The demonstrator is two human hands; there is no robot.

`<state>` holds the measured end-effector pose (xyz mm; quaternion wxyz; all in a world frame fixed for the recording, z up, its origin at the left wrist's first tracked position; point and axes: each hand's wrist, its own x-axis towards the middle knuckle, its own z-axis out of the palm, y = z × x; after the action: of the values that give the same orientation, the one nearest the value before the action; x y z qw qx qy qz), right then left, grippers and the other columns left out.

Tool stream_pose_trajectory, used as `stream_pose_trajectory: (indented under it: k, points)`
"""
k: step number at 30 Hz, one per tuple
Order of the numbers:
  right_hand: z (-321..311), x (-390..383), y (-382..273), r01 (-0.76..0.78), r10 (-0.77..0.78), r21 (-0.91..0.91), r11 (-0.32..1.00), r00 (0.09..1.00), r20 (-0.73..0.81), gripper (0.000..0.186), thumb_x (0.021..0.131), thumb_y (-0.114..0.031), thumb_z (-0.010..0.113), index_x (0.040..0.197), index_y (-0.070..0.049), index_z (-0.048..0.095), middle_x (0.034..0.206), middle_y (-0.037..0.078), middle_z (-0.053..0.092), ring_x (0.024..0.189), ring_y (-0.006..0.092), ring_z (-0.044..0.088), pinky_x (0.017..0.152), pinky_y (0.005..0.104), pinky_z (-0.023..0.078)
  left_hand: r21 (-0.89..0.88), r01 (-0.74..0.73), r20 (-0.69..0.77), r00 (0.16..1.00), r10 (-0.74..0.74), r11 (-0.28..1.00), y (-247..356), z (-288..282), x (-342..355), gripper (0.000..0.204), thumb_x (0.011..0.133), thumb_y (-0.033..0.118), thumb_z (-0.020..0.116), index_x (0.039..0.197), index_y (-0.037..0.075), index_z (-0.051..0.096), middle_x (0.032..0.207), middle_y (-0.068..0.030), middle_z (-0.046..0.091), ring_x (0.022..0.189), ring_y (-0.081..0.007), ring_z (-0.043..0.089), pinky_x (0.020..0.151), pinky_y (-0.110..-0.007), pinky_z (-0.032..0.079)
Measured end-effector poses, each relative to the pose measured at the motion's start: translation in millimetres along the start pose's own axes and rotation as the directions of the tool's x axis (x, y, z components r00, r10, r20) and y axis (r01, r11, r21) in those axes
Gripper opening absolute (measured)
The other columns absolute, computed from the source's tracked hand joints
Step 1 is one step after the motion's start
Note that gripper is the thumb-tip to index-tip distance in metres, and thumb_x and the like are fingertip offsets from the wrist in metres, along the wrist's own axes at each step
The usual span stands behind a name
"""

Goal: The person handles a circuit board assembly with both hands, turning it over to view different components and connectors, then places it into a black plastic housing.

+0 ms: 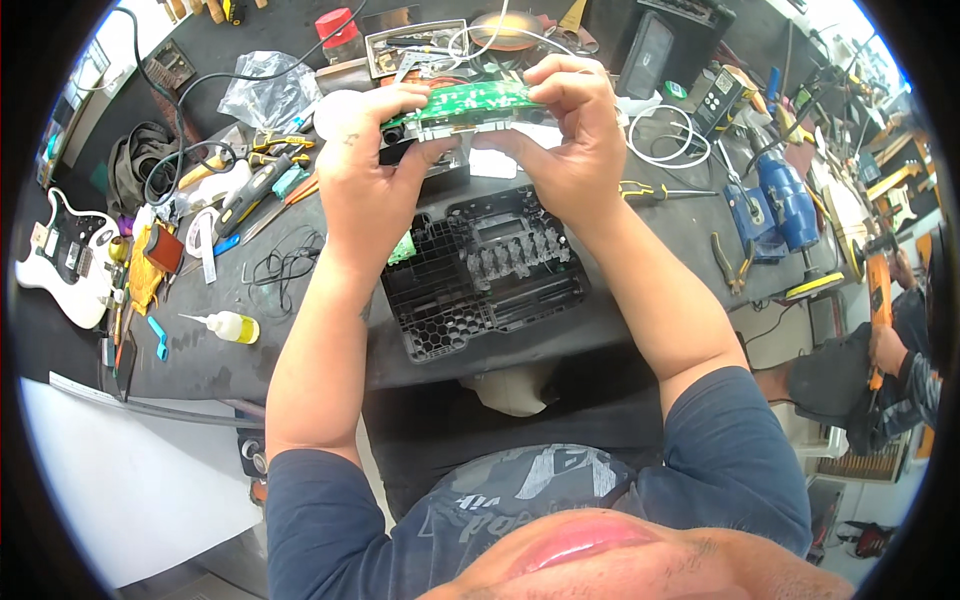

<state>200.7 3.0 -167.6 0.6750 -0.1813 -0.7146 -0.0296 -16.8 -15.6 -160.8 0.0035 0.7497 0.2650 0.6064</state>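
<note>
Above the workbench, a green circuit board point(475, 100) with pale connectors along its lower edge is raised between my hands. My left hand point(375, 160) grips its left end, fingers on top and thumb below. At the other end my right hand point(575, 140) pinches it the same way. Under them lies an opened black plastic housing point(440, 280) with a honeycomb pattern at one corner and a row of grey parts inside. Part of another green board point(402, 248) shows at the housing's left side, half hidden by my left forearm.
Left on the bench are a glue bottle point(232, 327), a thin black cable point(285, 268), pliers and a white guitar body point(68, 258). To the right stand a blue vise point(785, 205) and pliers point(732, 264). A co-worker's hand point(886, 350) holds an orange tool.
</note>
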Motion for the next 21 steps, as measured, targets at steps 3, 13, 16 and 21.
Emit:
stream_pose_trajectory:
  k: [3,13,16,21]
  points:
    - [2.9,-1.2,-0.3,-0.027,0.028,0.039,0.999,0.999,-0.03,0.056,0.069,-0.021,0.102,0.105,-0.009,0.061,0.105,0.007,0.065,0.085,0.0161,0.06,0.068,0.0289,0.053,-0.01,-0.006,-0.021,1.0,0.006,1.0,-1.8,1.6,-0.5,0.042,0.081,0.004,0.09,0.117,0.004,0.07,0.118,-0.0123,0.078,0.109,-0.0269,0.074,0.097,-0.038,0.056]
    - [-3.6,-3.3,-1.2,-0.103,0.097,0.049,0.993,0.989,0.113,0.059,0.074,-0.002,0.098,0.115,-0.007,0.056,0.126,0.009,0.057,0.112,0.0165,0.062,0.094,0.0323,0.054,-0.001,0.004,-0.026,1.0,-0.004,1.0,-6.0,3.0,-2.5,0.042,0.08,0.006,0.091,0.116,0.004,0.071,0.117,-0.0105,0.078,0.11,-0.0277,0.069,0.099,-0.039,0.053]
    - [1.0,1.9,-1.1,-0.013,0.015,0.056,0.998,1.0,-0.023,0.056,0.07,-0.023,0.101,0.104,-0.008,0.06,0.102,0.006,0.066,0.088,0.0171,0.061,0.069,0.0289,0.055,-0.013,-0.009,-0.028,1.0,0.008,1.0,-7.0,2.5,-2.4,0.041,0.08,0.006,0.091,0.116,0.004,0.071,0.116,-0.0101,0.078,0.11,-0.0278,0.068,0.099,-0.039,0.052]
    - [1.3,0.7,1.5,-0.005,0.005,0.02,1.0,1.0,-0.007,0.057,0.071,-0.023,0.101,0.107,-0.007,0.061,0.105,0.007,0.066,0.088,0.0173,0.062,0.069,0.029,0.056,-0.017,0.028,0.03,0.999,-0.027,0.999,-8.0,0.6,-5.1,0.042,0.086,-0.002,0.087,0.123,0.0,0.067,0.124,-0.0154,0.075,0.118,-0.0249,0.07,0.105,-0.038,0.055]
